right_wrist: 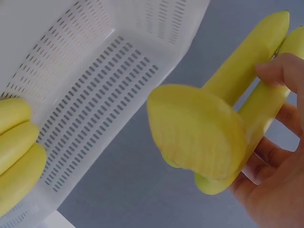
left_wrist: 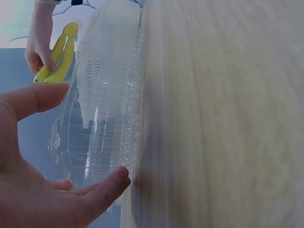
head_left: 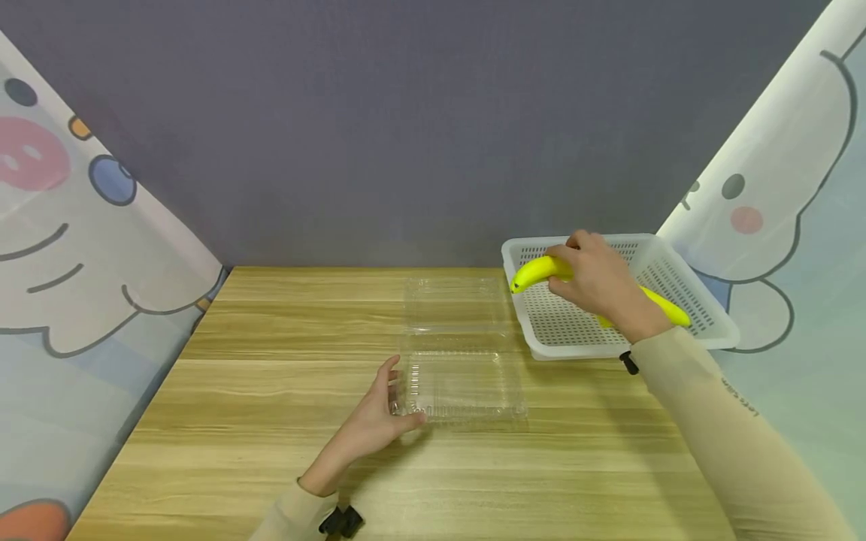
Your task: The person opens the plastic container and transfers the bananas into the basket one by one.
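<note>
My right hand (head_left: 595,274) grips a bunch of two yellow bananas (head_left: 537,272), joined at a broad stem end, over the left part of the white basket (head_left: 575,351). In the right wrist view, the thumb lies on one banana (right_wrist: 237,61) and the fingers curl beneath. Another bunch of bananas (head_left: 666,306) lies in the basket, partly hidden by the right forearm. A clear plastic clamshell box (head_left: 467,383) lies with its lid (head_left: 453,304) folded back. My left hand (head_left: 372,421) is at the box's left side, thumb and fingers spread around its near corner.
The box and basket stand on a wood-grain table (head_left: 271,421). A grey panel (head_left: 365,135) rises behind its far edge. Cartoon-printed sheets (head_left: 81,240) hang at both sides, the right one close beside the basket.
</note>
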Demonstrator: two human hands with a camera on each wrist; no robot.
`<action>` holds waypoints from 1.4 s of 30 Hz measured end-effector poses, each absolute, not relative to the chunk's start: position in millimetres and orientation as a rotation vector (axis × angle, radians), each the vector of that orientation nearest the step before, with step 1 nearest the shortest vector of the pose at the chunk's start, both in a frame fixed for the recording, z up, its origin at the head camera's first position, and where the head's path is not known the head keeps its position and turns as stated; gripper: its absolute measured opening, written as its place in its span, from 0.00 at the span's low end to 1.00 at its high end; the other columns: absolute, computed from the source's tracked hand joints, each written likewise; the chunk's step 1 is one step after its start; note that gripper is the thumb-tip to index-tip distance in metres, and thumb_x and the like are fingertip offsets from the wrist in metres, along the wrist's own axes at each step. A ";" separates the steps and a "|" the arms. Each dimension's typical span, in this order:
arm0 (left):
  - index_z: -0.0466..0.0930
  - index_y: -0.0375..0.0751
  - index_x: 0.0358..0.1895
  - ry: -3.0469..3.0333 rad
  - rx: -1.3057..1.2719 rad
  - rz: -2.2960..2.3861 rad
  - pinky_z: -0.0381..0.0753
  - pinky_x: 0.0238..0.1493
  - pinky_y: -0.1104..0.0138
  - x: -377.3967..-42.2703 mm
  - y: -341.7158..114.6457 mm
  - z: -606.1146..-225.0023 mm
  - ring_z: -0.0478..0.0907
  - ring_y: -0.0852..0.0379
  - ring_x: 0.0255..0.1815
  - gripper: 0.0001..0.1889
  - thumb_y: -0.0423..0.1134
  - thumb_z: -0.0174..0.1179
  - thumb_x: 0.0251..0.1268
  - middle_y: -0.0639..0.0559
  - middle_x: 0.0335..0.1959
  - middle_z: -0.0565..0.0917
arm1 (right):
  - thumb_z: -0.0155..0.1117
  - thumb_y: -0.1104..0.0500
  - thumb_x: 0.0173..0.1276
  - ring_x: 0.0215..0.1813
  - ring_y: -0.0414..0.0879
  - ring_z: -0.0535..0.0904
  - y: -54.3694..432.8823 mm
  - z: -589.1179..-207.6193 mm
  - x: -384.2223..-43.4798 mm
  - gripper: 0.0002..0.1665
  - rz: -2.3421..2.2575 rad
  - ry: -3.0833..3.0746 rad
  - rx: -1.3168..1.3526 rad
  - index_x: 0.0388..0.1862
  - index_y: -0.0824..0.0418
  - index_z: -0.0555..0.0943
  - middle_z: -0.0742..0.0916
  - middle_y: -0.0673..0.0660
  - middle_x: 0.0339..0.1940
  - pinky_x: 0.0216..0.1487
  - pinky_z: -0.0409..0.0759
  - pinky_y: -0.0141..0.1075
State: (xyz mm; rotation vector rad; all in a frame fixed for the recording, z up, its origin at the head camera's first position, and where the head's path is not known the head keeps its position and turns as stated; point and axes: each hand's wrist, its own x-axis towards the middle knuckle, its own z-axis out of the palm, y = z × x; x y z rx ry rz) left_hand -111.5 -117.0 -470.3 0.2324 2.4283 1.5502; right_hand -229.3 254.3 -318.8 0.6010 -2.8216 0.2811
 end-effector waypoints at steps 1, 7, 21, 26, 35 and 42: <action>0.42 0.43 0.82 2.422 0.234 1.554 0.71 0.65 0.41 -111.4 -117.2 -470.3 0.66 0.32 0.70 0.57 0.44 0.76 0.57 0.32 0.74 0.60 | 0.66 0.58 0.64 0.47 0.62 0.70 255.7 -319.3 -229.9 0.26 0.276 -2.825 0.597 0.60 0.66 0.81 0.78 0.67 0.49 0.44 0.73 0.52; 0.42 0.44 0.82 2.398 0.236 1.569 0.70 0.66 0.40 -110.6 -118.7 -469.3 0.65 0.31 0.71 0.58 0.44 0.77 0.57 0.32 0.75 0.59 | 0.65 0.58 0.64 0.48 0.62 0.70 265.5 -324.7 -233.4 0.25 0.290 -2.841 0.568 0.59 0.66 0.82 0.77 0.67 0.49 0.47 0.73 0.54; 0.43 0.44 0.82 2.409 0.249 1.561 0.70 0.66 0.41 -109.5 -119.2 -467.6 0.65 0.31 0.71 0.57 0.44 0.76 0.57 0.32 0.74 0.60 | 0.65 0.57 0.64 0.49 0.62 0.70 284.3 -343.3 -238.0 0.27 0.248 -2.867 0.518 0.61 0.68 0.81 0.78 0.68 0.49 0.50 0.73 0.56; 0.43 0.45 0.82 2.414 0.244 1.560 0.70 0.66 0.40 -109.1 -119.4 -467.3 0.65 0.32 0.71 0.57 0.44 0.77 0.56 0.32 0.74 0.60 | 0.67 0.57 0.64 0.49 0.62 0.70 288.7 -349.8 -240.1 0.29 0.216 -2.907 0.491 0.62 0.68 0.80 0.78 0.67 0.49 0.49 0.72 0.56; 0.42 0.46 0.82 2.397 0.241 1.572 0.69 0.66 0.39 -107.4 -120.4 -465.4 0.64 0.30 0.71 0.58 0.45 0.77 0.56 0.32 0.75 0.59 | 0.67 0.56 0.65 0.53 0.63 0.69 296.6 -361.6 -243.3 0.29 0.183 -2.973 0.426 0.63 0.66 0.80 0.77 0.68 0.52 0.51 0.73 0.59; 0.42 0.47 0.82 2.395 0.234 1.571 0.69 0.66 0.39 -107.7 -121.5 -465.1 0.64 0.30 0.72 0.58 0.45 0.76 0.57 0.33 0.76 0.58 | 0.67 0.55 0.66 0.53 0.65 0.69 302.2 -373.0 -244.6 0.29 0.196 -3.022 0.390 0.64 0.66 0.79 0.77 0.68 0.52 0.50 0.74 0.61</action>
